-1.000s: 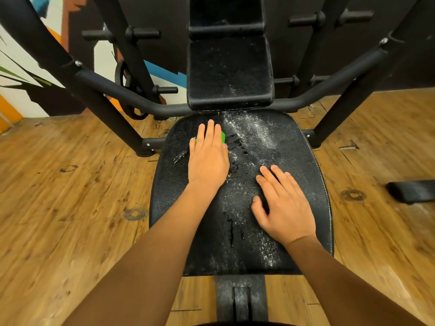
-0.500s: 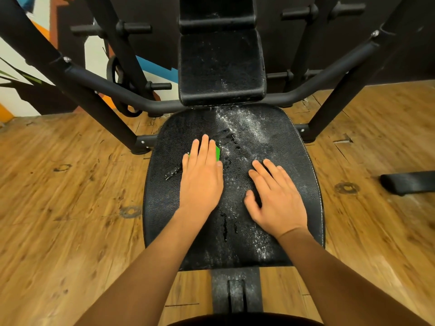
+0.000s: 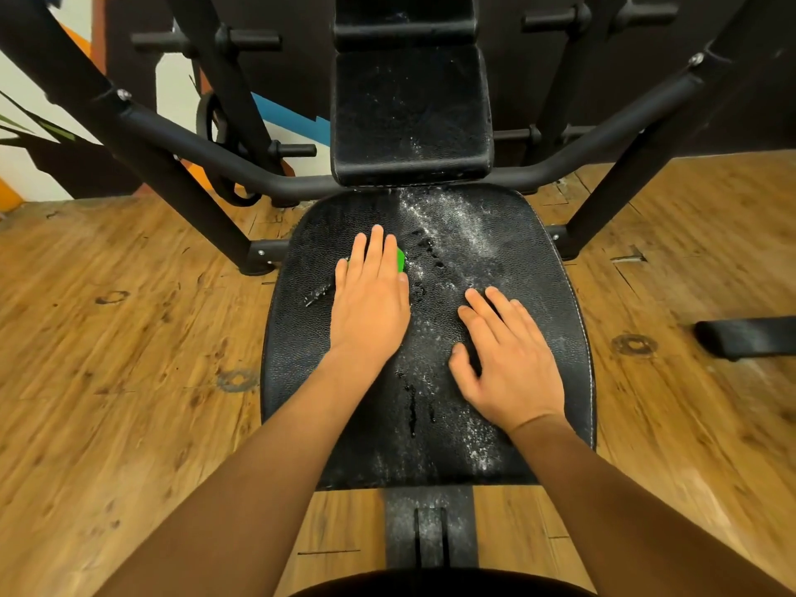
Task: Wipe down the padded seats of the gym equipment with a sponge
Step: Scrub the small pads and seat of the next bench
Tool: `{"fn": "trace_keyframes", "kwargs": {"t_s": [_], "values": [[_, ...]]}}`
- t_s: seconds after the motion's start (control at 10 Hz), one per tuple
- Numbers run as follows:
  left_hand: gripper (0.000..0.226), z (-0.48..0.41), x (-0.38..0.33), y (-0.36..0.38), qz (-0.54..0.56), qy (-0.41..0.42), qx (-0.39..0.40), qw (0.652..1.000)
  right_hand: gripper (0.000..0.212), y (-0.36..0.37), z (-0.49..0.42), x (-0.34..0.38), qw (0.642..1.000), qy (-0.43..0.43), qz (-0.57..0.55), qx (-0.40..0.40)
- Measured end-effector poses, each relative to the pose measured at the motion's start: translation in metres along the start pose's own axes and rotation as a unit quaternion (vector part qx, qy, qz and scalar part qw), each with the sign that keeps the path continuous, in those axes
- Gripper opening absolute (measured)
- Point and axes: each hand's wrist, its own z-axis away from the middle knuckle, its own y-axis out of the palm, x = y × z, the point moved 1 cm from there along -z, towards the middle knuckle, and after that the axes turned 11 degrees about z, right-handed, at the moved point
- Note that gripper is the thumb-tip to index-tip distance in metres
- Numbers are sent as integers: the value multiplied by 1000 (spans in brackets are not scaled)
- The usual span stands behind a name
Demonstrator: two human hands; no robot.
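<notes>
In the head view, the left hand (image 3: 370, 303) is pressing the green sponge (image 3: 400, 259) with straight fingers onto the far-left part of the seat (image 3: 517, 252), probably for scrubbing pressure. The right hand (image 3: 504, 359) is lying flat, nearer and to the right, holding nothing, seemingly bracing.

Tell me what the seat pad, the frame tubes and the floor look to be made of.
Seat pad: likely vinyl or leather over padding; black pebbled grain, stitched edge, wet streaks sitting on the surface.
Frame tubes: metal with a matte black coat; round section, bolted joints.
Floor: wood or wood-look planks; brown grain, knots, board seams.
</notes>
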Motion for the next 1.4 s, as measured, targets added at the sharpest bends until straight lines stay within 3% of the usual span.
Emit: {"fn": "trace_keyframes", "kwargs": {"t_s": [0.2, 0.6, 1.0, 1.4], "values": [[57, 0, 3, 0, -4, 8, 6, 1000, 48, 0, -1, 0, 1000, 2, -3, -5], [57, 84, -1, 5, -9, -4, 8, 1000, 47, 2, 0, 0, 1000, 2, -6, -11], [57, 38, -1, 6, 5, 1, -11, 1000, 47, 1, -1, 0, 1000, -1, -4, -8], [59, 138, 1, 15, -9, 16, 27, 999, 47, 0, 0, 1, 1000, 2, -11, -6]]}}
